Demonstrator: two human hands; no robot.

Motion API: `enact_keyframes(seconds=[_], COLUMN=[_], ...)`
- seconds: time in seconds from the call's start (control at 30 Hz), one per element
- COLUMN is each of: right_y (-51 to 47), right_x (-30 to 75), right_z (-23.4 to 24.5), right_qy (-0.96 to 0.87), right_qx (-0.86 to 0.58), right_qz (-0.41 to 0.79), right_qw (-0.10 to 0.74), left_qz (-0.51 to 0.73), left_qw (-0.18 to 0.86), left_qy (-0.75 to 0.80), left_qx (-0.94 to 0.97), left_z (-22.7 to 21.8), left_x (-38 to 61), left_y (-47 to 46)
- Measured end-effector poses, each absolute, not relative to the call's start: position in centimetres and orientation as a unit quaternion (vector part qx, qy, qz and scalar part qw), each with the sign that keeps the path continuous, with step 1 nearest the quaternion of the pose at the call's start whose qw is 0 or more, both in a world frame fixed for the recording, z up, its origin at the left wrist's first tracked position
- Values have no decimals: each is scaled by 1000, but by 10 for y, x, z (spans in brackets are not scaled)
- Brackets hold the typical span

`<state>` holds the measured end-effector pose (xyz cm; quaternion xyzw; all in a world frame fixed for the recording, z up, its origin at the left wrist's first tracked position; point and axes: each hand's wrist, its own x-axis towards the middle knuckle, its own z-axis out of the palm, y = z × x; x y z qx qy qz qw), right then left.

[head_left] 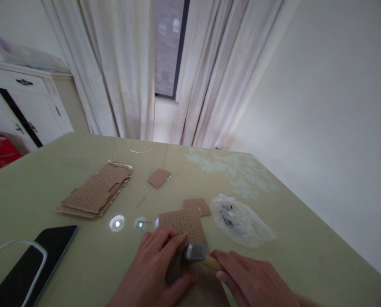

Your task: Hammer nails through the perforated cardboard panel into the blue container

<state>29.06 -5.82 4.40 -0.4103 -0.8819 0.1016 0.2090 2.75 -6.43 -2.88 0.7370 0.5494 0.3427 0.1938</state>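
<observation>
1. Head view, looking down at a glossy pale green table (33, 187) by a curtained window.
2. The left hand (158, 264) lies spread with its fingers flat on the near edge of a brown punched card (184, 224). It presses down rather than closing around it. The card lies flat at the table's near middle.
3. The right hand (251, 277) is closed around the wooden handle of a small hammer (196, 251). The metal head sits at the card's near edge, just beside the left fingertips. Most of the handle is hidden in the fist.
4. The card looks thin, light and fairly stiff. Its rows of holes probably make it easy to crease or tear, and it may slide on the shiny top. Flat pressure near an edge suits it best.
5. The hammer is likely head-heavy, so it is best held by the handle.
6. Near the card lie two brown scraps, a crumpled plastic bag (241, 221) to the right and two shiny discs to the left.
7. Further left are a stack of punched cards (94, 192) and a dark tablet (33, 264) with a white cable.
</observation>
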Motion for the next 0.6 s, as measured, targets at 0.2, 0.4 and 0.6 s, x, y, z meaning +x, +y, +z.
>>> enact_keyframes(seconds=[0.2,0.4,0.6], right_y=[-33,14,18], right_x=[287,279,285], right_z=[47,14,-22], right_qy=[-684,-466,-389], right_qx=[-507,-375,-359], right_qz=[410,677,711], right_qw=[329,429,462], left_qz=[438,283,149], left_qw=[204,130,167], left_qy=[575,683,691], left_qx=[661,661,688], left_z=[-25,-49,-66], left_x=[-3,-57,-54], left_y=[-46,-21,-20])
